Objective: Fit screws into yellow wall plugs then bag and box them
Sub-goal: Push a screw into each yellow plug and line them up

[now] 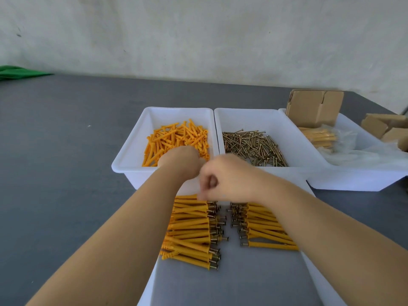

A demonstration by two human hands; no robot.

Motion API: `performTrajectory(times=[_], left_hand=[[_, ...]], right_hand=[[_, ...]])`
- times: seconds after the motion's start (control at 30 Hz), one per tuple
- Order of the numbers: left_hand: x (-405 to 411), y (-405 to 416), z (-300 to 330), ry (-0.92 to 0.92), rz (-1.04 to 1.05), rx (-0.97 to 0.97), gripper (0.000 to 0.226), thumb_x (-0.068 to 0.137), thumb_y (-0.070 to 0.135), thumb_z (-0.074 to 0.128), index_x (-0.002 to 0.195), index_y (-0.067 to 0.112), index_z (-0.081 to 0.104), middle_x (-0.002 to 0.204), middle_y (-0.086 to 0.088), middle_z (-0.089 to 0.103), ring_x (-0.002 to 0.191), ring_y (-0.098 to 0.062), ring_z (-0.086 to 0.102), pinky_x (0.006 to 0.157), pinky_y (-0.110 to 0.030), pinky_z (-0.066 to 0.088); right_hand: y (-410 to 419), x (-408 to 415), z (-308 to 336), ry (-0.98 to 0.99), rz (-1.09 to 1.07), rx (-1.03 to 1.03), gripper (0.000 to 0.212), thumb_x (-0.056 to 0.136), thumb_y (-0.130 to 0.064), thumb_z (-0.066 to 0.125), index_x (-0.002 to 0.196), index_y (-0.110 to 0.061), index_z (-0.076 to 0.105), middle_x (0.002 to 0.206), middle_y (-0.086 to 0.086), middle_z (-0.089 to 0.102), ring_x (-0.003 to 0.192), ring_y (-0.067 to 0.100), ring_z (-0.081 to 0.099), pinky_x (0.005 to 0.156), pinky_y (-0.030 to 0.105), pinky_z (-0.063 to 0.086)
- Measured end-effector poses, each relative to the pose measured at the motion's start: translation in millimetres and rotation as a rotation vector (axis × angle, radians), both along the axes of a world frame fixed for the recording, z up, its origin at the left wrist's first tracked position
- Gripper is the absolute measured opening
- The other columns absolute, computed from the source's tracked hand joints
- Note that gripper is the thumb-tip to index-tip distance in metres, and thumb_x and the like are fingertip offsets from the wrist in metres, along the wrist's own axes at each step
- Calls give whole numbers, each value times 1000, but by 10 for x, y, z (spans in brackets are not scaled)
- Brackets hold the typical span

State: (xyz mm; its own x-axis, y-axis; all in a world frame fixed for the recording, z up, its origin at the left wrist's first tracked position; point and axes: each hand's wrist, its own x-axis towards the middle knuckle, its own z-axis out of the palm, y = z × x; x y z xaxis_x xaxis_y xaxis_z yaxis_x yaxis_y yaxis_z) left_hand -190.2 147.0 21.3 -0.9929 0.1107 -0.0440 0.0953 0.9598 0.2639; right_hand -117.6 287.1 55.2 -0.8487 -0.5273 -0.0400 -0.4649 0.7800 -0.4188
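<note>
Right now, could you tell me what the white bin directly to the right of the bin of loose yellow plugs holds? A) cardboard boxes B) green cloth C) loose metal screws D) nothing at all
C: the middle white bin holds a heap of loose metal screws, beside the bin of yellow plugs.

Both forearms bare, entering from 6 o'clock, converging toward 12. Left hand point(179, 161) reaching farther, fingers hidden, grip unclear. Right hand point(227, 178) curled into loose fist, knuckles pointing to 9 o'clock, possibly pinching something.
</note>
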Motion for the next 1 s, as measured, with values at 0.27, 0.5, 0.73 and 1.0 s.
performTrajectory(times=[0.27,0.5,0.73,1.0], left_hand=[[-67,61,23,-319,-46,-62,63,104,49,21,151,9,32,160,-12,26,148,-32,21,118,-50,17],[1,71,85,-298,-98,-62,60,106,43,21,151,6,31,160,-14,26,148,-32,22,118,-46,18],[50,55,110,-240,-93,-72,56,104,41,25,131,2,54,140,-18,51,130,-35,46,107,-45,34],[26,57,74,-120,-77,-21,36,99,34,38,86,7,58,89,-13,57,84,-21,54,85,-43,50]], right_hand=[[753,-578,-209,185,-586,74,16,94,-31,62,82,-25,70,89,-3,71,80,15,62,63,27,42],[726,-716,-160,-301,-465,440,38,105,-32,39,134,-20,60,146,6,50,131,27,47,105,38,36],[729,-662,-120,-328,-366,453,39,108,-19,30,132,-16,60,143,4,52,127,23,48,97,31,35],[826,-703,-205,-266,-507,96,31,94,-32,58,86,-5,71,97,11,67,83,21,57,80,36,47]])
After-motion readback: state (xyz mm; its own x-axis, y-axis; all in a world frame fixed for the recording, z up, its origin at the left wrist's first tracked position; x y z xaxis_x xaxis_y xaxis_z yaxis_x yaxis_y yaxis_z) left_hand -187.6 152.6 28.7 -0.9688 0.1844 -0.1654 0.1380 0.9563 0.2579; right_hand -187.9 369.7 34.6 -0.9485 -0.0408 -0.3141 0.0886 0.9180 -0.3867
